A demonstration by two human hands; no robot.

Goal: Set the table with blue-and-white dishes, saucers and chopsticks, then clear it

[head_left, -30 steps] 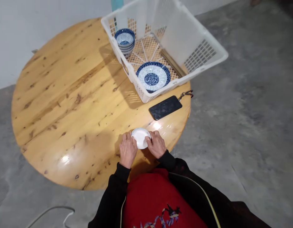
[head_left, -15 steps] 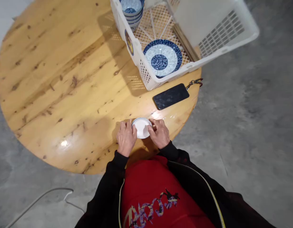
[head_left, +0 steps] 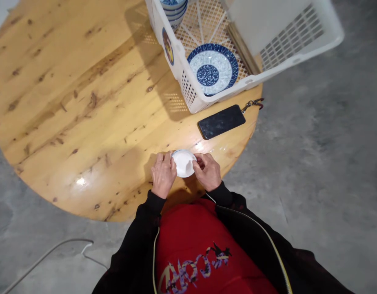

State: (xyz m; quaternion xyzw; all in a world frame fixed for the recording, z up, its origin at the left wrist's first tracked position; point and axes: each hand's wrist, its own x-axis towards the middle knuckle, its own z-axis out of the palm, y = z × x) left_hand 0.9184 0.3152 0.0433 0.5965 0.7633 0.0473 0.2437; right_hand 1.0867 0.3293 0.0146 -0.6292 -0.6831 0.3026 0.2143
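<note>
A small round white dish (head_left: 184, 164) with a thin blue rim line is held between my two hands near the table's front edge. My left hand (head_left: 164, 173) grips its left side, thumb along the near face and fingers bent around the rim. On the opposite side, my right hand (head_left: 208, 170) pinches the rim between thumb and curled fingers. Both hands are closed on the dish. Its underside is hidden from me. Just beyond it lies a black phone (head_left: 222, 121) with a short strap, touched by neither hand.
A white plastic basket (head_left: 203, 103) stands at the table's far right side. Inside are a blue-patterned plate (head_left: 223, 69) and stacked blue-and-white bowls (head_left: 176, 18). The round wooden table (head_left: 63, 122) stands on a concrete floor, where a cable (head_left: 54, 248) runs at lower left.
The view has shifted slightly, so table and basket sit a little differently in the picture. Both hands keep their hold on the dish, with hardly any movement.
</note>
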